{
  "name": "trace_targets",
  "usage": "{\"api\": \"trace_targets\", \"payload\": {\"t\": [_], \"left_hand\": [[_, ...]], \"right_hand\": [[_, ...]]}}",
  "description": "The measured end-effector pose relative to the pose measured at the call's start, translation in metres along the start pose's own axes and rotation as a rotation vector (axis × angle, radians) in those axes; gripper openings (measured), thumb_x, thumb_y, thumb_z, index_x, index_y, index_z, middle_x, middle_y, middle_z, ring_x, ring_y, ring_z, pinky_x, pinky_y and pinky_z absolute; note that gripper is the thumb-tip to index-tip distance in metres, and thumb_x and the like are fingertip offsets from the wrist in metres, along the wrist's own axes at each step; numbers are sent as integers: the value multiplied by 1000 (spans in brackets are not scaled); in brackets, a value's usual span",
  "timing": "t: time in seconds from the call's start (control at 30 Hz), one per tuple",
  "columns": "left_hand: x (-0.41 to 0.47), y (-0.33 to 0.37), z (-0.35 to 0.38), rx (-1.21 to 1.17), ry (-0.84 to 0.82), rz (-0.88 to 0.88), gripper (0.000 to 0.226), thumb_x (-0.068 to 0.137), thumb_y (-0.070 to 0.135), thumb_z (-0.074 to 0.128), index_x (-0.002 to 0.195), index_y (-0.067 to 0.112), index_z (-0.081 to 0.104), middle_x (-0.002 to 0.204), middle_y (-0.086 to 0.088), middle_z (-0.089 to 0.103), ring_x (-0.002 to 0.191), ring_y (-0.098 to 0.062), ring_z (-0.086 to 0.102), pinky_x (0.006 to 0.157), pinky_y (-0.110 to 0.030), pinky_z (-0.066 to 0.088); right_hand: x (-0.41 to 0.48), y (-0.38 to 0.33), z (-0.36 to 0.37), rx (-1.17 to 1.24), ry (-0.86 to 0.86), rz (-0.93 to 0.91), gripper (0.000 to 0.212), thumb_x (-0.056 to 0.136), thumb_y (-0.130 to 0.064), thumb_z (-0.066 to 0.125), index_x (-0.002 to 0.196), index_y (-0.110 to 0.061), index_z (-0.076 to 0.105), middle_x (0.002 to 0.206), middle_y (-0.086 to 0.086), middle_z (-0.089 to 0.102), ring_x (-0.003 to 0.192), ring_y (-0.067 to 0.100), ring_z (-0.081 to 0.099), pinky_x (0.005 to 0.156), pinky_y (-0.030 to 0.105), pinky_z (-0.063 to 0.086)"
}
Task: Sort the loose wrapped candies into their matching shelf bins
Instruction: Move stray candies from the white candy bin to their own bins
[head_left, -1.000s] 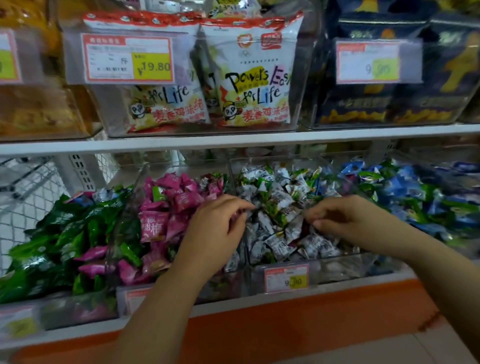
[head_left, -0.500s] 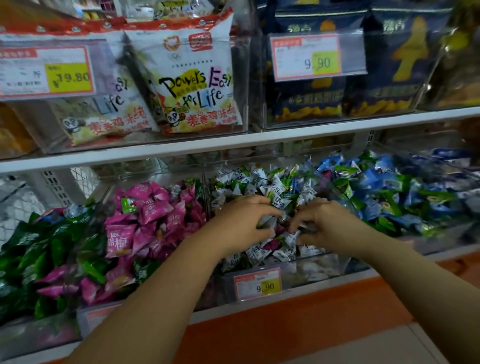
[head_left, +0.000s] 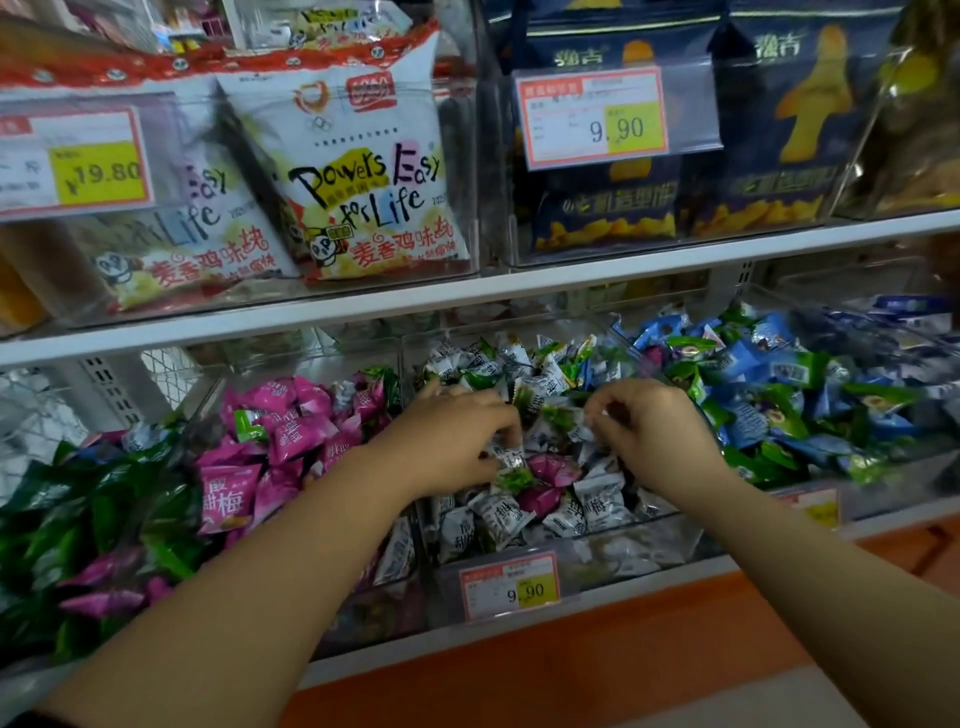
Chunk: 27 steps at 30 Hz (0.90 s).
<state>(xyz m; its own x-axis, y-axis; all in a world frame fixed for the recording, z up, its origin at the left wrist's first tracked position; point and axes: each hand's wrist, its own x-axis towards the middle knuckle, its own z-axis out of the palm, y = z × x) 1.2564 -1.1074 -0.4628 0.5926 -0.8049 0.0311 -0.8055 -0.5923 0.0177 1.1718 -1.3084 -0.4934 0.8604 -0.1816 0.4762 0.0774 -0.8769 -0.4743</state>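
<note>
The stray pink candy (head_left: 555, 467) lies in the white-candy bin (head_left: 623, 551), at 4 o'clock from my left hand (head_left: 457, 441), the nearer one. My right hand (head_left: 654, 436) is at the candy's 2 o'clock. Both hands are curled narrow; I cannot tell if either holds a wrapper.

L hand (head_left: 457, 441) slid R into white bin (head_left: 623, 551), nearly met R hand (head_left: 654, 436) at 0.5 s, since backed off a bit; gap narrower than 1 s ago. 2 pink candies (head_left: 556, 467) now exposed betw. hands among white ones (head_left: 498, 514). View swung R.
</note>
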Motion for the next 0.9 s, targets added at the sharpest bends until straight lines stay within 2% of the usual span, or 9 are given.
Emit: {"api": "trace_targets", "payload": {"t": [0.17,0.37,0.47,0.5,0.57,0.63,0.7,0.77,0.9], "left_hand": [[-9,-10,-7,-8,8,-31,9,90,32,58,95,39,58,112,19,49,122,-11,40,117,-50,5],[-15,-10,-12,18,-74,-104,26,93,36,51,117,40,58,135,19,44,137,-14,25,114,-60,-3],[-20,1,-12,-1,4,-73,30,95,32,49,124,40,55,143,19,39,140,-11,18,113,-56,-8],[-20,7,-11,-33,68,-42,30,96,31,50,123,39,56,140,18,43,135,-9,27,116,-52,-3],[-18,22,-11,-187,121,14,30,96,24,53,124,32,58,128,13,54,114,-5,47,114,-38,25],[-12,36,-7,-352,37,33,33,94,16,56,126,24,59,122,6,61,104,-4,56,97,-25,45],[-5,42,0,-377,-51,38,36,91,13,60,127,20,58,121,1,63,104,-8,60,91,-25,49],[1,44,8,-306,-90,43,42,90,17,63,131,21,54,124,-1,59,107,-14,57,92,-32,49],[7,43,16,-167,-62,74,53,89,25,64,138,23,45,130,3,51,113,-15,49,86,-23,38]], "right_hand": [[16,-3,8,26,74,73,16,89,-6,60,78,-18,62,72,1,64,62,17,62,60,29,53],[22,-5,17,-71,57,45,13,87,-7,62,79,-12,71,78,8,68,64,24,62,62,39,56],[19,-6,8,9,28,8,9,85,-12,68,91,-11,75,91,6,70,76,17,62,75,30,53],[16,-7,2,16,28,-21,13,85,-13,69,96,-10,75,95,5,70,80,15,61,79,28,51],[8,-10,-12,4,14,-77,17,84,-13,69,100,-11,74,95,2,69,83,12,60,81,23,51],[-2,-14,-27,29,-83,-76,15,85,-13,68,98,-14,74,88,-7,67,76,1,59,74,8,47],[-11,-16,-34,53,-271,-70,17,85,-18,69,102,-18,73,90,-12,67,75,-10,58,70,3,46],[-20,-13,-35,1,-422,-114,29,83,-26,71,112,-22,69,108,-11,65,89,-5,59,82,12,48],[-25,-6,-36,-74,-477,-152,46,81,-30,73,124,-21,62,128,-10,56,114,5,50,98,16,38]]}}
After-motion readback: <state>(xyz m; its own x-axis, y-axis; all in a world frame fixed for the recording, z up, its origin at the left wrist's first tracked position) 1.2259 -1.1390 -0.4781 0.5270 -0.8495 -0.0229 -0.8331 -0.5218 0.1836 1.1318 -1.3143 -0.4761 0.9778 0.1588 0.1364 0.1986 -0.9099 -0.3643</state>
